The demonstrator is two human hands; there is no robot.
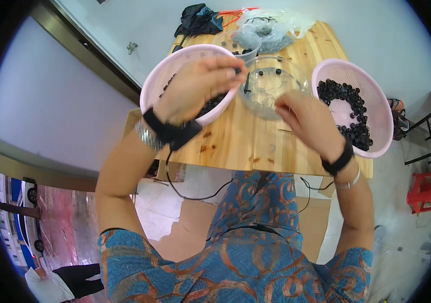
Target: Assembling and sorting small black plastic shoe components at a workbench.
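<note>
While my left hand (199, 85) pinches a small black part (237, 71) toward the far edge of the table (225, 151), my right hand (307, 120) curls, its hold unclear; the part seems light, stiff, best gripped by its sides.

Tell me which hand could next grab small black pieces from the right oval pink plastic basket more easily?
Probably the right hand: it is nearer that pink basket of black pieces; the left hand is over the other pink basket.

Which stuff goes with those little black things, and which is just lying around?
Probably in use:
little black pieces
left pink basket
right pink basket
clear bowl

Probably lying about:
red stool
floor cardboard
dark bundle
</note>
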